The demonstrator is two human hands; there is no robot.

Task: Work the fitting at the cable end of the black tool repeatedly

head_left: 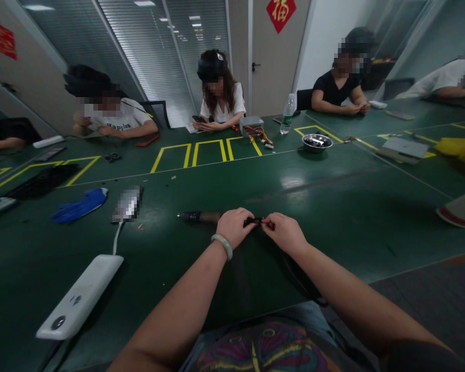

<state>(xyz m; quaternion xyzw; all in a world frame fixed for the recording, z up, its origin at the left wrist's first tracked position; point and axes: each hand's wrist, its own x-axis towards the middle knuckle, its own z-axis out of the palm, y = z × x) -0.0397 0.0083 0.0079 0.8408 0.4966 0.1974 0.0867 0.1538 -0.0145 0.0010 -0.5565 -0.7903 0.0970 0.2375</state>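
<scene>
A dark electric screwdriver (199,216) lies across the green table in front of me, its metal tip to the left. My left hand (234,226), with a pale bangle on the wrist, is closed around the rear end of the tool. Just to the right, my right hand (284,231) pinches a small dark part at the tool's tail, close to my left fingertips. A black cable (298,274) runs from under the right hand toward the table's near edge. The fingers partly hide where the tail and cable meet.
On the left are a blue glove (80,205), a phone (127,204) and a white power bank (81,297) cabled together. Farther back stand a metal bowl (316,142), a water bottle (288,114) and a grey box with wires (251,124). Several people sit across the table (158,194).
</scene>
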